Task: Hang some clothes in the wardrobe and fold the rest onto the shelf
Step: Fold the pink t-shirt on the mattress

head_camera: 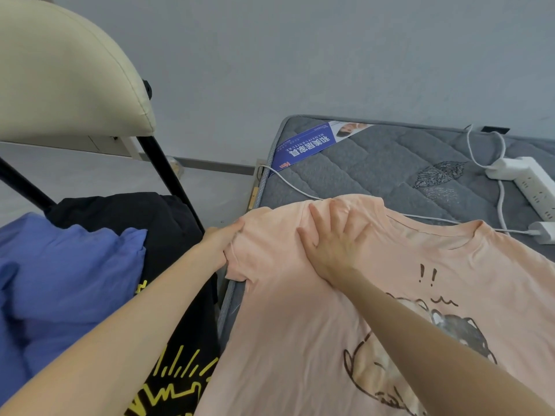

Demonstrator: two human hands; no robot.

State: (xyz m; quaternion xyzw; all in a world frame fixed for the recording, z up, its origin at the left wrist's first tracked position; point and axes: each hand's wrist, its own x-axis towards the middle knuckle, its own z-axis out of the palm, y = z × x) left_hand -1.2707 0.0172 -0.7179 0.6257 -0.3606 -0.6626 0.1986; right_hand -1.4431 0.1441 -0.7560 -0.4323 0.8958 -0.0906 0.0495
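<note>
Evidently limp and light, the peach T-shirt (300, 325) lies flat on the mattress (375, 166). The left hand (222, 243) pinches its sleeve (240, 262) at ten o'clock; the right hand (333, 244), fingers spread, presses the shoulder (279, 217). Shoulder seams look the best hold.

The scene is lit evenly by soft, diffuse light, only faint shadows being cast under the fingers (335, 216), while the chair (69, 70) up and left of them is bowed by wide-angle distortion.
</note>
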